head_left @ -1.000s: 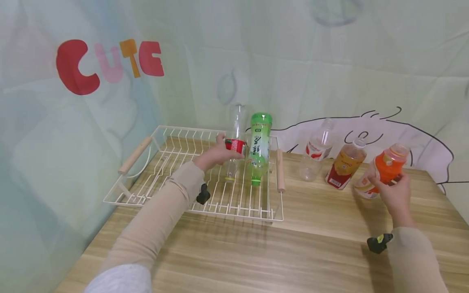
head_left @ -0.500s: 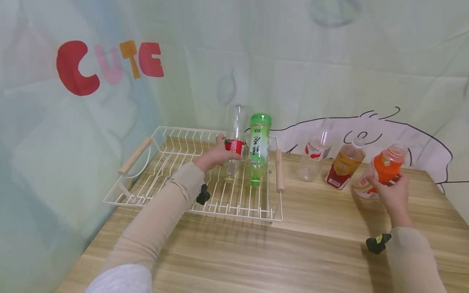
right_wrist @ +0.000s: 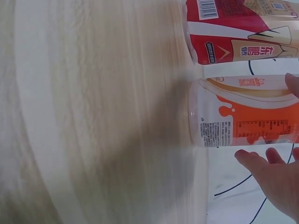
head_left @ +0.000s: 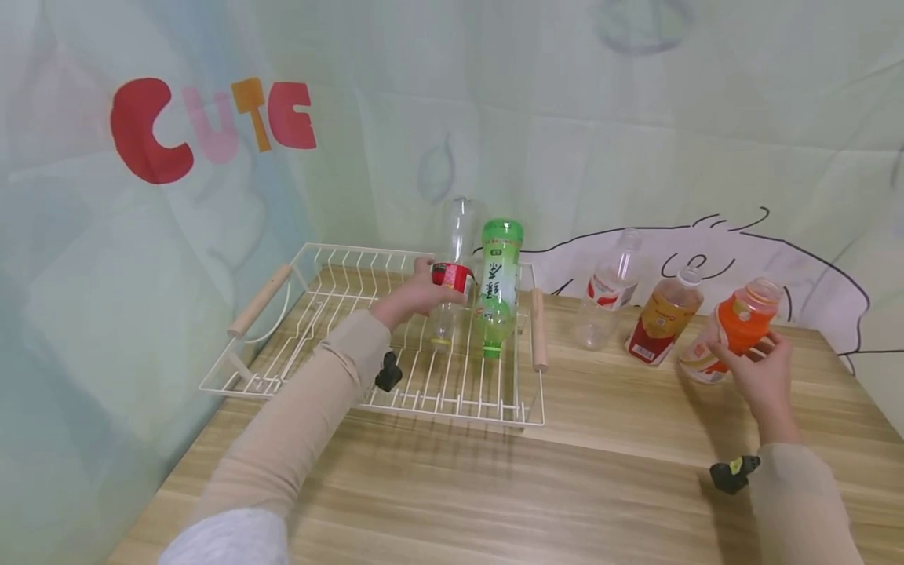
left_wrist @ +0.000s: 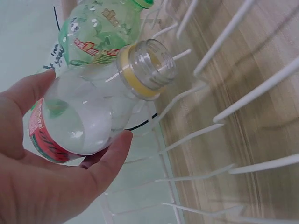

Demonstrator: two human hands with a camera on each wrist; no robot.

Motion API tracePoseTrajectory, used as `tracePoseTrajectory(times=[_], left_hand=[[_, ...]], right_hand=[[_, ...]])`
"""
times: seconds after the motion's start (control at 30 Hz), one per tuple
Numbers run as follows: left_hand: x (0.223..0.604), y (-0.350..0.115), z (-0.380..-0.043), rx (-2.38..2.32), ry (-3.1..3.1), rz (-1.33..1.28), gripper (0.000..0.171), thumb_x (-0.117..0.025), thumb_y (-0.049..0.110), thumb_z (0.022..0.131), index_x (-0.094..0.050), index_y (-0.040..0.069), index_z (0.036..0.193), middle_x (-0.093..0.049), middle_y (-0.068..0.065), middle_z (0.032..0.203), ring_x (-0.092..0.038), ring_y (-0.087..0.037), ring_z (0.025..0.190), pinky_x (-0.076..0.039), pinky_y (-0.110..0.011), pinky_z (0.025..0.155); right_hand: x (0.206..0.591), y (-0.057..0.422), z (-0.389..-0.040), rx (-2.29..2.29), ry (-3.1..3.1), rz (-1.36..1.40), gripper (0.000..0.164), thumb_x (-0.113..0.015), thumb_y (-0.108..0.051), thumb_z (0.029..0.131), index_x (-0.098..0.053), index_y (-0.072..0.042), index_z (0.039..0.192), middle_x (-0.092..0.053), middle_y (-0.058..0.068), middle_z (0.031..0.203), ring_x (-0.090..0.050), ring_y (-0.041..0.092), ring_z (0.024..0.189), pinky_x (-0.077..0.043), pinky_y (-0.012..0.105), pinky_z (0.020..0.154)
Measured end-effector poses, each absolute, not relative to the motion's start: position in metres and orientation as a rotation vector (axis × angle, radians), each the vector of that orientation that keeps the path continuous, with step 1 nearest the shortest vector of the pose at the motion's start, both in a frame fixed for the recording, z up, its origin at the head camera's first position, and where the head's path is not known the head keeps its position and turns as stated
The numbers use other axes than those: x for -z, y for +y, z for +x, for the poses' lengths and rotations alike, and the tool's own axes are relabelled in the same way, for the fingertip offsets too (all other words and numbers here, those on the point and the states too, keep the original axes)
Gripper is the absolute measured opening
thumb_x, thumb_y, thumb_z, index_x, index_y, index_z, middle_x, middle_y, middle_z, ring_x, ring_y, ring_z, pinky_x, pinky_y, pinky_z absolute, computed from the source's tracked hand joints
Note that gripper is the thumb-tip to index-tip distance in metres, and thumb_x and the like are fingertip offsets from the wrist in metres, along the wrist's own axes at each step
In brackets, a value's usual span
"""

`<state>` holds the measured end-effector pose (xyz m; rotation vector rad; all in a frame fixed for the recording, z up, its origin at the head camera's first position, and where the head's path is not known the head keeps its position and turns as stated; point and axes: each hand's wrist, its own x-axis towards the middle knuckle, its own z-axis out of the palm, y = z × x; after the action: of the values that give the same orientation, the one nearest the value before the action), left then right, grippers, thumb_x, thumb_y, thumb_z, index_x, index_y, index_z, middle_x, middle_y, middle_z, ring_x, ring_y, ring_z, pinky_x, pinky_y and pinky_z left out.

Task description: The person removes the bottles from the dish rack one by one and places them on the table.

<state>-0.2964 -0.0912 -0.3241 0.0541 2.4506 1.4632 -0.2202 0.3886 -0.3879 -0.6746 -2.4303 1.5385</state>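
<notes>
I have the left hand [head_left: 413, 300] clamped on the upside-down red-labelled bottle [head_left: 452, 276] at the rack [head_left: 260, 300], just left of the green bottle [head_left: 501, 271]. Right, on the table [head_left: 600, 502], the right hand [head_left: 766, 380] surrounds the orange bottle [head_left: 741, 323]; I cannot tell whether it grips.

Left hand [head_left: 413, 300] grips red-label bottle [head_left: 452, 276], neck down over white wire rack [head_left: 452, 416] — green bottle [head_left: 501, 271] upside down just beside it. Right hand [head_left: 764, 380] at orange bottle [head_left: 738, 322], upright on wood table [head_left: 452, 486] — juice bottle [head_left: 662, 318], clear bottle [head_left: 609, 292] standing nearby.
</notes>
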Motion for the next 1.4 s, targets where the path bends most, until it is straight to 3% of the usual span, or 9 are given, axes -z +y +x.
tracePoseTrajectory(times=[0.17, 0.5, 0.93, 1.4], left_hand=[[0.314, -0.089, -0.292, -1.49, 2.43, 0.089, 0.097, -0.073, 0.024, 0.083, -0.002, 0.009, 0.148, -0.041, -0.018, 0.134, -0.048, -0.033, 0.115, -0.046, -0.047, 0.096], [0.302, -0.085, -0.285, -1.507, 2.433, 0.157, 0.097, -0.075, 0.022, 0.082, -0.005, 0.01, 0.148, -0.041, -0.017, 0.134, -0.047, -0.031, 0.114, -0.044, -0.052, 0.098], [0.283, -0.083, -0.27, -1.491, 2.427, 0.212, 0.096, -0.076, 0.024, 0.082, -0.007, 0.013, 0.148, -0.043, -0.016, 0.135, -0.048, -0.03, 0.118, -0.046, -0.049, 0.097], [0.272, -0.084, -0.247, -1.455, 2.391, 0.351, 0.086, -0.075, 0.024, 0.084, -0.017, 0.014, 0.146, -0.046, -0.012, 0.133, -0.05, -0.027, 0.117, -0.051, -0.044, 0.093]], right_hand=[[0.384, 0.392, -0.214, -1.511, -2.425, -0.681, 0.096, -0.062, -0.044, 0.089, 0.003, -0.011, 0.152, -0.01, 0.023, 0.157, -0.021, 0.04, 0.141, -0.029, 0.047, 0.113], [0.368, 0.4, -0.204, -1.483, -2.417, -0.635, 0.094, -0.062, -0.04, 0.091, 0.003, -0.014, 0.154, -0.008, 0.022, 0.158, -0.014, 0.037, 0.146, -0.024, 0.049, 0.116], [0.334, 0.39, -0.189, -1.436, -2.379, -0.633, 0.088, -0.059, -0.045, 0.091, 0.003, -0.031, 0.153, -0.008, 0.008, 0.161, -0.012, 0.023, 0.148, -0.021, 0.045, 0.117], [0.3, 0.352, -0.179, -1.288, -2.354, -0.387, 0.082, -0.061, -0.032, 0.093, -0.006, -0.031, 0.152, -0.02, 0.006, 0.158, -0.02, 0.017, 0.147, -0.023, 0.035, 0.116]])
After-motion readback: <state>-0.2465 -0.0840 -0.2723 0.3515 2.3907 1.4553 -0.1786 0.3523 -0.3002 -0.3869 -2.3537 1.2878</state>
